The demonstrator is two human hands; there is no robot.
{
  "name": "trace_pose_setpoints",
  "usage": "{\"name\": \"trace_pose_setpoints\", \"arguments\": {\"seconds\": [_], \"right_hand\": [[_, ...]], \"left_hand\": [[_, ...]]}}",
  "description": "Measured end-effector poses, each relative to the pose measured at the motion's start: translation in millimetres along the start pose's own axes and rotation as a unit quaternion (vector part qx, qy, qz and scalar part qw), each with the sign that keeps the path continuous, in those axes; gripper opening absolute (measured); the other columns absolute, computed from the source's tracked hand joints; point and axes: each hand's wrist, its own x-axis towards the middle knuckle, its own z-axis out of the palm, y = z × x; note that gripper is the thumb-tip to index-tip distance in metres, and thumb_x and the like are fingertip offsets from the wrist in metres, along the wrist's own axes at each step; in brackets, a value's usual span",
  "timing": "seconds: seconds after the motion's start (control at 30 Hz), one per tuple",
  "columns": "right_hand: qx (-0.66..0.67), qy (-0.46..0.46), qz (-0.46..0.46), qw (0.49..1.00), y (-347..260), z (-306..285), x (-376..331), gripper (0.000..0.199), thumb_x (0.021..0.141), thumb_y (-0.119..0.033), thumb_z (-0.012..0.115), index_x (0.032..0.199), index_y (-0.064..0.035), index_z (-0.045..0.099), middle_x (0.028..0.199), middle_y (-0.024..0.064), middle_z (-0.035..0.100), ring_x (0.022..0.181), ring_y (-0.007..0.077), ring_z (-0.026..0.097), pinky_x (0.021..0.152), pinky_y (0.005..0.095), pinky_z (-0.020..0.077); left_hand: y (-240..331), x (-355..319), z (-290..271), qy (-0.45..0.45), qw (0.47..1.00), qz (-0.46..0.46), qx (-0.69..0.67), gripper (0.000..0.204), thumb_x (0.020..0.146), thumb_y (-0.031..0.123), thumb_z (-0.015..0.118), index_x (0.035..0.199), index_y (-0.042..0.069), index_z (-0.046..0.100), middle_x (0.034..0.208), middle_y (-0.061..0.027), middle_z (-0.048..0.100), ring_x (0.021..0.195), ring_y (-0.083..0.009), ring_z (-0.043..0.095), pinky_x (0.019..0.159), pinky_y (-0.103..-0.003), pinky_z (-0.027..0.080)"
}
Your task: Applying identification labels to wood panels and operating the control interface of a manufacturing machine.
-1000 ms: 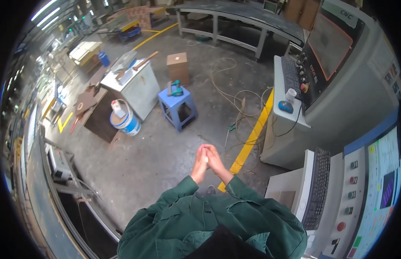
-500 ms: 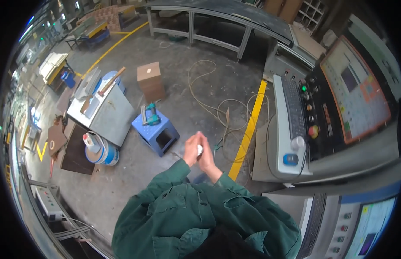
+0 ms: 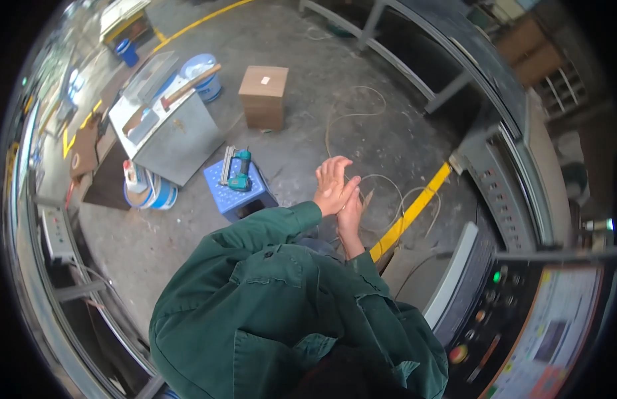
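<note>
In front of my chest my two hands touch. My left hand [image 3: 330, 187] is open, its fingers stretched upward and slightly curled. Against its palm side lies my right hand [image 3: 350, 217], with its fingers extended. Nothing shows between them, though the space where they meet is partly hidden. Left of the hands, a teal nail gun [image 3: 239, 178] with a grey magazine rests on a blue plastic stool [image 3: 219, 201].
A brown box [image 3: 263, 110] stands on the floor ahead. At left, a grey cabinet [image 3: 179, 143] carries a wooden-handled hammer [image 3: 189, 88], beside a blue-and-white bucket [image 3: 163, 194]. A hose [image 3: 330, 126] loops across the floor near a yellow line [image 3: 415, 209]. A control panel [image 3: 485, 332] stands at right.
My view has swung to the right. The hands have moved up and right from a clasp around something small and white, which no longer shows; the left fingers have spread.
</note>
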Motion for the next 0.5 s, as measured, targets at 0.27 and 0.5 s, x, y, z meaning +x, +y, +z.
{"name": "trace_pose_setpoints", "arguments": {"seconds": [0.27,0.5], "right_hand": [[-0.009,-0.145,0.252,0.957,28.5,58.8,133.1,0.044,0.096,-0.043,0.036,0.109,-0.0044,0.053,0.091,0.0036,0.059,0.077,0.0132,0.058,0.061,0.0257,0.0457],[0.030,-0.368,0.297,0.881,-1.4,160.4,225.8,0.051,0.097,-0.033,0.037,0.139,-0.0086,0.022,0.116,0.0082,0.051,0.092,0.0167,0.054,0.063,0.0306,0.0488]], "left_hand": [[-79.3,75.2,1.1,0.053,0.993,-0.082,0.063,0.039,0.085,0.033,0.053,0.114,0.007,0.047,0.114,-0.0132,0.047,0.107,-0.0302,0.041,0.089,-0.041,0.028],[-195.0,152.6,-24.7,0.123,0.956,-0.265,0.011,0.037,0.091,0.038,0.043,0.113,0.009,0.051,0.115,-0.0123,0.050,0.109,-0.0302,0.043,0.092,-0.040,0.030]]}}
